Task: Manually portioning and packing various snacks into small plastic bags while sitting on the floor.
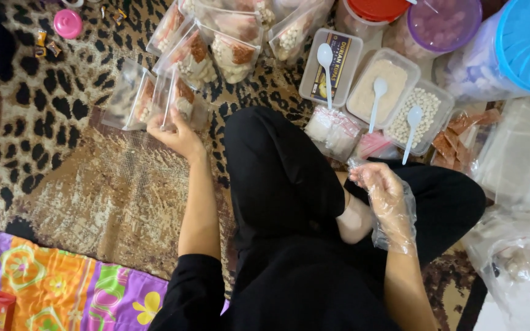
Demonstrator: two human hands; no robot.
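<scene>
Left hand: bare, fingers pinched on the lower edge of a clear filled pouch lying on the leopard-print carpet among a row of like pouches. Right hand: sheathed in a loose plastic glove, fingers loosely apart and holding nothing, over the lap just below three tubs, each with a white spoon.

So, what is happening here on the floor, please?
A person sits cross-legged on a leopard-print carpet. The left hand sets a clear filled packet down at the end of a row of similar packets. The right hand, in a loose plastic glove, hovers empty above the knee. Beside it stand three open trays of food, each with a white spoon, and some big lidded jars.
</scene>
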